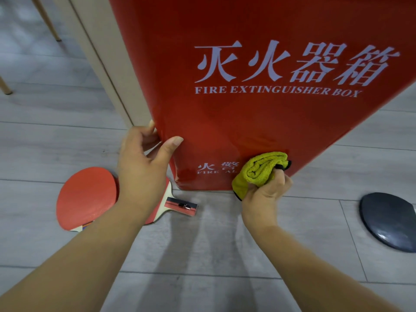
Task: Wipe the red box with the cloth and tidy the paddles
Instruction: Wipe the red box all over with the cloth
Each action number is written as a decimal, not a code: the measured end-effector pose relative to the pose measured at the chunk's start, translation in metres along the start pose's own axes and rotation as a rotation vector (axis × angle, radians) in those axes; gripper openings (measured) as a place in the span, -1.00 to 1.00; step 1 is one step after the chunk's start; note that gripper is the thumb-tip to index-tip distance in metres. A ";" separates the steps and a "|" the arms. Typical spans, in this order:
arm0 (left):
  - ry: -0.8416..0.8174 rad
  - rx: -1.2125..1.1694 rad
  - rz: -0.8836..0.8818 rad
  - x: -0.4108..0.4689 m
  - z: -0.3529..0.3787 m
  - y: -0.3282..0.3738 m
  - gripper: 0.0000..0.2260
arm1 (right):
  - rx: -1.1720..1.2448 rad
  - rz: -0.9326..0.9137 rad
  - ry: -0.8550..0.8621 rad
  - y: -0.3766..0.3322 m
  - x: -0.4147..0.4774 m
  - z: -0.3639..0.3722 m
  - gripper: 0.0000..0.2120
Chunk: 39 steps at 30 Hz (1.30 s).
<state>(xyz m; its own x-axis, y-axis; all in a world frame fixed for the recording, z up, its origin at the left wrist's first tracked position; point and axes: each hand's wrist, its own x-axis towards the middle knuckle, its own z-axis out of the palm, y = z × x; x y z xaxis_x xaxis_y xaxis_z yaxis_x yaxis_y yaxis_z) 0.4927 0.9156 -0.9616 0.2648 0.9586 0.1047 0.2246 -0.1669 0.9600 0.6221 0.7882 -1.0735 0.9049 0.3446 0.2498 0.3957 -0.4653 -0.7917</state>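
Cloth (261, 170), soft and bunched, was clamped in the fingers of the right hand (263, 199), low on the front of the red box (247, 120). The left hand (141, 167) pinched the box's left edge, which looked stiff and probably slippery. A light red paddle (85, 197) lay left of the box and a dark paddle (389, 221) lay to its right.

1 red box (247, 122); 1 cloth (261, 170); 2 red paddles (85, 197) (181, 206); 1 blk paddle (389, 221).

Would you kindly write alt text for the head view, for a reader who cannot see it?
The right hand presses a folded yellow cloth against a red box while the left hand grips its corner. A red paddle and a dark paddle lie on the floor.
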 end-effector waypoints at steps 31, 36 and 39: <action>-0.069 -0.094 -0.133 -0.006 -0.001 -0.014 -0.70 | -0.726 -0.984 -0.073 -0.001 -0.024 0.043 -0.53; -0.071 -0.068 -0.162 -0.006 0.005 -0.023 -0.65 | -0.764 -0.975 -0.107 0.014 -0.008 0.021 -0.50; -0.055 -0.027 -0.175 -0.007 0.009 -0.025 -0.59 | -0.790 -0.958 -0.088 0.024 0.001 0.007 -0.51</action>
<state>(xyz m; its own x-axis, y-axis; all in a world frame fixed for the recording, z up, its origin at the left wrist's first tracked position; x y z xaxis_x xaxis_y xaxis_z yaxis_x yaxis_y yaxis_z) 0.4938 0.9108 -0.9885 0.2755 0.9582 -0.0778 0.2466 0.0078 0.9691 0.6310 0.7832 -1.0966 0.1984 0.8552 0.4788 0.9037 -0.3487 0.2484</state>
